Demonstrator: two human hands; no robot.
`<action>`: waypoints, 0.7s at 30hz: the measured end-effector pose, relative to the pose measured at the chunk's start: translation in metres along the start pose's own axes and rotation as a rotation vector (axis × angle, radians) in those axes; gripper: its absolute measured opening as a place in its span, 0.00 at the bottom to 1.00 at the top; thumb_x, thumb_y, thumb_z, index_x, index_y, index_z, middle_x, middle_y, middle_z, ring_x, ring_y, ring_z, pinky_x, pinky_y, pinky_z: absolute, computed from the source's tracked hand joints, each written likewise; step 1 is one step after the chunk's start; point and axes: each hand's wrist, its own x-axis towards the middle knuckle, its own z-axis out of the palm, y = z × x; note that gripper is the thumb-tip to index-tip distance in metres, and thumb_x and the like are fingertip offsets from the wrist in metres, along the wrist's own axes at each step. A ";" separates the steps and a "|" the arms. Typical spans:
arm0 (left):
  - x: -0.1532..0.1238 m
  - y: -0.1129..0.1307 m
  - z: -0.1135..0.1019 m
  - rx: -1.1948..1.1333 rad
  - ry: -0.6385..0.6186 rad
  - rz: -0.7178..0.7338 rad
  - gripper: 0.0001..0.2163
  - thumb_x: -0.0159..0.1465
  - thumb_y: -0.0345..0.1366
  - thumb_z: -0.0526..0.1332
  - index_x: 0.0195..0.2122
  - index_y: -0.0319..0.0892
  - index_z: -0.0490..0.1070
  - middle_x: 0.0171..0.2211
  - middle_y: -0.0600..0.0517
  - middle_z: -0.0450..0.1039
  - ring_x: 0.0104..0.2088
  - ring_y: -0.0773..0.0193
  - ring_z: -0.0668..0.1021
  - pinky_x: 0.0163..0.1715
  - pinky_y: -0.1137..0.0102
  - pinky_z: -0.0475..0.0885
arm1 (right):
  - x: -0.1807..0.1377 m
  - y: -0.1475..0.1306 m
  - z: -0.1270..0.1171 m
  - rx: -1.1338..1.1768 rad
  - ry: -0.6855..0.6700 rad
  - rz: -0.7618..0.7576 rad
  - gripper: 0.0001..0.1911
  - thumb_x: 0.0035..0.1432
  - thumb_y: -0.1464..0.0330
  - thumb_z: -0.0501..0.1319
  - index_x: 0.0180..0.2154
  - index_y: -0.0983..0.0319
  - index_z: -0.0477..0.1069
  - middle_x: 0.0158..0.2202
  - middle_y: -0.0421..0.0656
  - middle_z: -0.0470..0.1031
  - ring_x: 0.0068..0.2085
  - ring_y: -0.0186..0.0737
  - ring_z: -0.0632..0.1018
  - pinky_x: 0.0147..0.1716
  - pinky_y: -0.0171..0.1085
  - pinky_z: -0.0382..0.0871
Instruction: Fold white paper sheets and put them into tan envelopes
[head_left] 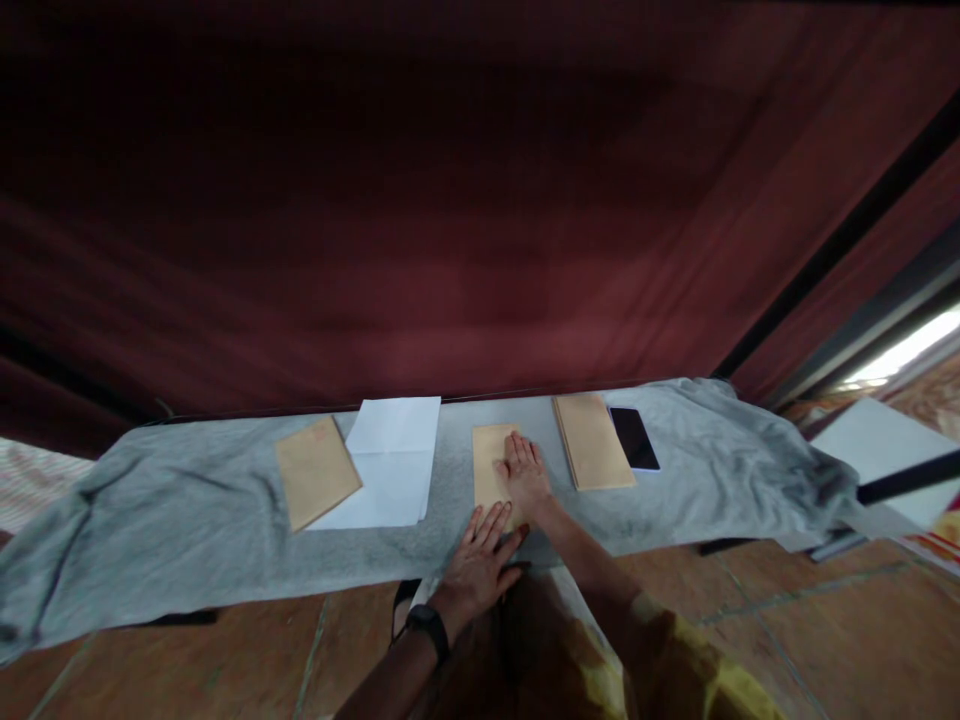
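A brown envelope [487, 458] lies on the grey cloth [187, 520] in front of me. My right hand [525, 472] rests flat on it, fingers stretched out. My left hand [480, 562], with a black watch on the wrist, lies flat at the envelope's near end, fingers spread. To the left are a white sheet of paper [390, 460] and another brown envelope [315, 470]. To the right lies a small stack of brown envelopes [592, 440] with a dark phone [634, 438] beside it.
A dark red curtain [450, 200] hangs behind the cloth-covered surface. The floor [247, 650] is of reddish tiles. At the right are a white board [877, 445] and a dark bar [907, 478]. My yellow sleeve [675, 660] shows at the bottom.
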 end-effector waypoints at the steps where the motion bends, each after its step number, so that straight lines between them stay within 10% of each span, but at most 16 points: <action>1: 0.000 0.000 -0.001 -0.006 -0.002 -0.002 0.28 0.69 0.53 0.58 0.69 0.56 0.57 0.74 0.47 0.47 0.71 0.50 0.57 0.69 0.48 0.51 | 0.001 0.000 0.001 0.006 0.007 0.005 0.31 0.74 0.60 0.45 0.71 0.67 0.50 0.73 0.54 0.51 0.72 0.48 0.57 0.70 0.51 0.48; 10: 0.002 0.002 -0.011 -0.062 -0.027 -0.003 0.23 0.71 0.52 0.54 0.64 0.50 0.65 0.71 0.47 0.55 0.71 0.52 0.57 0.70 0.48 0.49 | -0.063 0.003 -0.003 0.097 0.194 -0.136 0.27 0.74 0.65 0.47 0.68 0.69 0.58 0.68 0.56 0.63 0.70 0.47 0.62 0.68 0.52 0.56; 21: 0.011 -0.004 -0.021 -0.218 0.024 -0.112 0.21 0.73 0.31 0.46 0.66 0.43 0.62 0.66 0.49 0.67 0.67 0.65 0.67 0.69 0.59 0.59 | -0.150 0.011 -0.023 0.068 0.110 -0.296 0.26 0.71 0.66 0.53 0.68 0.60 0.60 0.68 0.47 0.64 0.68 0.45 0.65 0.69 0.52 0.53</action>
